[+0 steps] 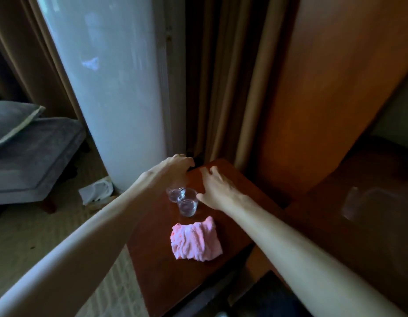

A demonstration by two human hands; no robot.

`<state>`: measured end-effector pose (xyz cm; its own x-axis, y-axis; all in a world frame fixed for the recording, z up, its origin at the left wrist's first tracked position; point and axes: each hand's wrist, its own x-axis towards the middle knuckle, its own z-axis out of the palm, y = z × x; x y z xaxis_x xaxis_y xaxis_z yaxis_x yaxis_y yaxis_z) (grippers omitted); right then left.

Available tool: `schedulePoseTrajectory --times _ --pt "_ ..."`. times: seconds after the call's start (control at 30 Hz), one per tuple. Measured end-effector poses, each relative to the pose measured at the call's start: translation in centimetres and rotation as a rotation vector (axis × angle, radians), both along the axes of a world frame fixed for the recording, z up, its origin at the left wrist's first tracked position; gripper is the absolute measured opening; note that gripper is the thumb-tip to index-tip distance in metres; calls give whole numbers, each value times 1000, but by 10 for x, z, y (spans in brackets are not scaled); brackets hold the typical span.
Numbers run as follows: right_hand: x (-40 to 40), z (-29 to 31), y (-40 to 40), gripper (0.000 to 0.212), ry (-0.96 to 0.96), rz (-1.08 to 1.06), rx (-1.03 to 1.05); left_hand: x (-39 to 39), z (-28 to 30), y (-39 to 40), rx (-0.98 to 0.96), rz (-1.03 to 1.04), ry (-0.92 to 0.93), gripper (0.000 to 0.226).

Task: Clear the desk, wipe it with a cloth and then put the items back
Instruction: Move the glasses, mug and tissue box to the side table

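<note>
A small reddish-brown wooden desk (239, 195) stands in front of me. On it are two clear drinking glasses side by side, one farther away (174, 194) and one nearer (188, 205). A crumpled pink cloth (195, 240) lies just in front of them. My left hand (175, 167) reaches past the glasses to the desk's far left corner, its fingers curled down over the edge. What lies under the fingers is hidden. To the right of the glasses, my right hand (217, 186) hovers over the far part of the desk with its fingers spread and nothing in it.
A white sheer curtain (111, 88) and beige drapes (221, 88) hang right behind the desk. A grey upholstered seat (31, 161) with a cushion stands at the left. White crumpled paper (96, 192) lies on the carpet. A darker wooden surface (358, 220) adjoins on the right.
</note>
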<state>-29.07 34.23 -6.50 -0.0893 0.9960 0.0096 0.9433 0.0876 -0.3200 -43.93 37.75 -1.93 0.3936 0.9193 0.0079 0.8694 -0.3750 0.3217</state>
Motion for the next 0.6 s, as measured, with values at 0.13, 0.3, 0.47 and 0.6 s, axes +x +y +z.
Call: schedulePoseTrajectory --times 0.13,0.3,0.47,0.6 --pt "56 70 -46 69 15 -1 105 32 30 -32 154 -57 -223 25" --pt "162 133 -131 70 48 -124 259 109 56 -103 302 -252 -533 19" --pt "275 155 -211 69 -37 -350 304 236 79 -145 336 -454 -528 39" --pt "372 154 -262 71 -90 -554 267 348 91 -159 333 -533 -455 46"
